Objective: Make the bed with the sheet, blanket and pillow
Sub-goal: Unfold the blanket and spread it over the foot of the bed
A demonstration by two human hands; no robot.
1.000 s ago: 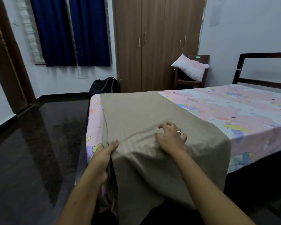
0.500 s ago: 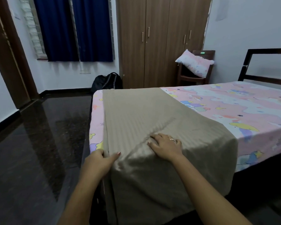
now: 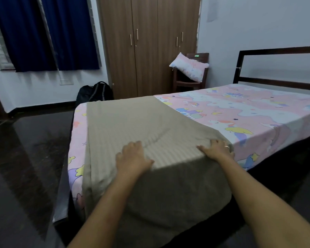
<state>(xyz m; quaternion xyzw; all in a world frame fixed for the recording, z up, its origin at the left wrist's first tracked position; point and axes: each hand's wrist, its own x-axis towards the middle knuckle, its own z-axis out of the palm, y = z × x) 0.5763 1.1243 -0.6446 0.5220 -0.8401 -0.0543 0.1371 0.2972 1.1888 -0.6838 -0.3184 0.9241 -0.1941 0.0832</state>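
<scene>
A folded beige striped blanket (image 3: 125,122) lies across the foot end of the bed and hangs over the near edge. Under it the pink cartoon-print sheet (image 3: 240,111) covers the mattress. My left hand (image 3: 132,158) rests flat on the blanket near the bed's edge, fingers spread. My right hand (image 3: 216,151), a ring on one finger, presses flat on the blanket's right edge, where the fabric bunches slightly. A pink pillow (image 3: 189,66) sits on a wooden chair (image 3: 186,83) in the far corner, off the bed.
A dark headboard (image 3: 276,51) stands at the bed's right end. A brown wardrobe (image 3: 147,47) fills the back wall, with a black backpack (image 3: 95,93) on the floor beside it. Blue curtains (image 3: 47,33) hang at left. Glossy dark floor (image 3: 25,158) lies to my left.
My left hand let go of the blanket's left edge and moved right onto its top. My right hand slid right to the blanket's right edge. The crease between them is flatter.
</scene>
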